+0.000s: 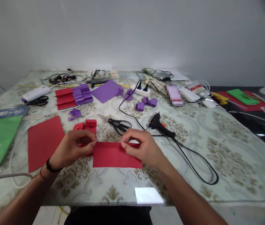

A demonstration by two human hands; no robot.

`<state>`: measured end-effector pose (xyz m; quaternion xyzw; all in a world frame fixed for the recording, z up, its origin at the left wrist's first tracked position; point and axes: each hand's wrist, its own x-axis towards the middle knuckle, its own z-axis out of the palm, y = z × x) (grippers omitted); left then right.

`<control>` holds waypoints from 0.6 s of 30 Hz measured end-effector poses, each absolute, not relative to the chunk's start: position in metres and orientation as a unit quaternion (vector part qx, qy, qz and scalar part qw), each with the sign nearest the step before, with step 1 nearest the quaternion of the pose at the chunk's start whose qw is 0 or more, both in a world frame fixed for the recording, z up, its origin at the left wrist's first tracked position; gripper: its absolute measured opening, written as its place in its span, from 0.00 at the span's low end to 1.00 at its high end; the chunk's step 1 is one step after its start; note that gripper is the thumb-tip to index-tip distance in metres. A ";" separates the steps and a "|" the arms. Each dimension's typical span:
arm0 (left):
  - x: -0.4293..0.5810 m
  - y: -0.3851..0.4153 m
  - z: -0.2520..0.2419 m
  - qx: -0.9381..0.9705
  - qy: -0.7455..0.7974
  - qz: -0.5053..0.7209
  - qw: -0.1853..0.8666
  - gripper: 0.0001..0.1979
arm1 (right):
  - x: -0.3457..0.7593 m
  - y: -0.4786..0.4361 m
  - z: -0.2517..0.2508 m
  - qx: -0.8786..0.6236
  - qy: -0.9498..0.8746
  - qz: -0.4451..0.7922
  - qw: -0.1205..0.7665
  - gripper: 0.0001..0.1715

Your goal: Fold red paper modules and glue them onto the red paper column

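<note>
Red strip (116,158) is held in my 2 hands, left of the glue gun (162,125) and nearer to me than it. My left hand (75,147), a dark band (52,167) on its wrist, is narrow: thumb and forefinger pinch the strip at its upper left corner. My right hand (142,146), the nearer of the 2 to the gun, is also narrow, pinching the upper edge just right of its middle. A darker band of red runs along that edge; cannot tell if fold or shade.

Gun: black with an orange part, flat on the table (188,193); its cord (217,178) loops out on the right of it, toward me. Scissors (111,121): left of the gun, handles toward it. Red pieces (90,123), folded: farther left of the gun, partly hidden by my left hand; contact with the hand, cannot tell. Red sheet (43,143): well left of the gun; green pack (1,140) farther left still.

Beyond the gun, slightly left: purple pieces (140,106), then the power strip (142,91) with 2 black plugs. Beyond it, slightly right: phone (176,94), blurred. Beyond it, well left: purple sheet (107,90).
</note>
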<state>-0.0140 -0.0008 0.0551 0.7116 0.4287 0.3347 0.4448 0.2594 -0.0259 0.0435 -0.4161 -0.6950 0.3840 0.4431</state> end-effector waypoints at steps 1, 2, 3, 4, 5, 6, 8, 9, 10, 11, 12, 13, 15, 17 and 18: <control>-0.018 0.001 0.055 0.711 0.427 0.340 0.444 0.05 | 0.261 -0.025 0.043 -0.420 -0.691 0.388 0.442 0.06; -0.021 0.002 0.056 0.706 0.425 0.348 0.447 0.06 | 0.263 -0.025 0.043 -0.425 -0.687 0.391 0.441 0.06; -0.023 0.003 0.056 0.699 0.424 0.356 0.453 0.06 | 0.264 -0.024 0.043 -0.429 -0.684 0.395 0.438 0.05; -0.025 0.004 0.056 0.691 0.423 0.365 0.459 0.05 | 0.264 -0.024 0.042 -0.433 -0.683 0.398 0.433 0.05; -0.026 0.005 0.057 0.684 0.424 0.374 0.460 0.05 | 0.263 -0.024 0.042 -0.436 -0.684 0.401 0.426 0.05; -0.026 0.004 0.058 0.684 0.424 0.380 0.456 0.05 | 0.262 -0.024 0.041 -0.437 -0.686 0.404 0.419 0.05; -0.021 0.002 0.058 0.708 0.419 0.382 0.421 0.05 | 0.257 -0.026 0.039 -0.431 -0.695 0.409 0.404 0.05; -0.017 -0.001 0.058 0.733 0.410 0.369 0.397 0.06 | 0.254 -0.026 0.038 -0.425 -0.701 0.411 0.398 0.06; -0.012 -0.004 0.058 0.762 0.395 0.352 0.373 0.05 | 0.251 -0.028 0.037 -0.417 -0.708 0.411 0.394 0.07; -0.008 -0.007 0.057 0.791 0.378 0.330 0.351 0.04 | 0.248 -0.029 0.036 -0.409 -0.714 0.411 0.392 0.07; -0.003 -0.011 0.055 0.816 0.355 0.312 0.333 0.04 | 0.245 -0.030 0.035 -0.400 -0.720 0.410 0.391 0.08; 0.001 -0.014 0.053 0.831 0.341 0.295 0.326 0.04 | 0.243 -0.031 0.034 -0.392 -0.725 0.409 0.391 0.09; 0.006 -0.018 0.048 0.842 0.332 0.270 0.328 0.04 | 0.239 -0.033 0.032 -0.376 -0.732 0.407 0.396 0.09; 0.006 -0.020 0.045 0.844 0.334 0.261 0.329 0.06 | 0.238 -0.034 0.033 -0.363 -0.735 0.409 0.400 0.09; 0.006 -0.020 0.045 0.843 0.335 0.261 0.328 0.07 | 0.239 -0.034 0.033 -0.361 -0.735 0.412 0.401 0.09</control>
